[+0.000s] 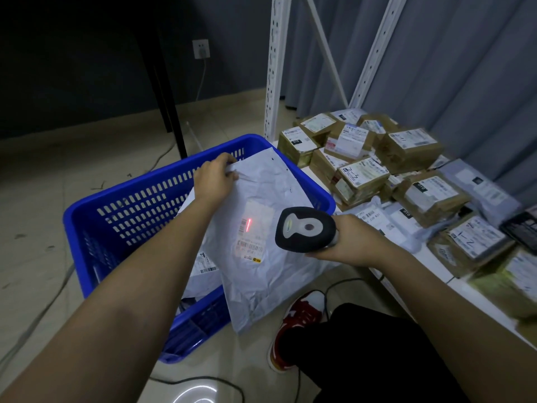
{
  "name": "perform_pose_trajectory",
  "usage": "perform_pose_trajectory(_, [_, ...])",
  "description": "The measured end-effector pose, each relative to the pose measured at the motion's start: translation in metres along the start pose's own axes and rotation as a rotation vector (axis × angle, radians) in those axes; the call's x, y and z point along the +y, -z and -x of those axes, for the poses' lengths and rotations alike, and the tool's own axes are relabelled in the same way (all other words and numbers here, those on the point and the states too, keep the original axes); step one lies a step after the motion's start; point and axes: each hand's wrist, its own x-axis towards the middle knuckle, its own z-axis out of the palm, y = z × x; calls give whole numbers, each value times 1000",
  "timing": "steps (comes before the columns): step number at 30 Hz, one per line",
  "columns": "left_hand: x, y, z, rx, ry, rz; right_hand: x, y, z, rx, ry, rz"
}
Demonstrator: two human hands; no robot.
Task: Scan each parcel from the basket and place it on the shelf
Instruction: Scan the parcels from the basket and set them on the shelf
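Note:
My left hand (215, 178) pinches the top edge of a large white poly-bag parcel (270, 196) and holds it up over the blue plastic basket (139, 199). My right hand (354, 239) grips a black handheld scanner (305, 229) aimed at the parcel. A red scan line (249, 223) falls on the parcel's shipping label, just above the barcode. More white parcels (203, 269) lie in the basket under the held one. The white shelf (476, 292) at the right carries several brown taped boxes (360, 178).
White perforated shelf uprights (274, 68) rise behind the basket. A black table leg (171, 103) stands at the back left. Cables run over the tiled floor (43, 315). My red shoe (296, 324) and dark trouser leg are below the scanner.

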Motion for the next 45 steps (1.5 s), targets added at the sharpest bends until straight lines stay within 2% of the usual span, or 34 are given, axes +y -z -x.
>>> perform_pose_trajectory(11, [11,1,1,-12,19,12,4,4,3,68,-19,-23])
perform_pose_trajectory(15, [21,5,7,-31,25,57,9,4,5,70,-27,-104])
perform_pose_trajectory(19, [41,11,16,-44,-24,173,22,4,9,195,-44,-299])
perform_pose_trajectory(23, [78,17,26,-39,-182,218,39,12,33,373,-94,-477])
perform_pose_trajectory(31, [213,19,73,-90,-626,186,104,50,138,731,-332,-636])
perform_pose_trajectory(35, [296,4,109,-120,-803,214,128,67,212,909,-367,-756])
perform_pose_trajectory(39, [374,-20,151,-158,-920,296,160,74,290,1059,-410,-775])
perform_pose_trajectory(45, [487,-68,223,-271,-1004,563,198,84,392,1325,-424,-858])
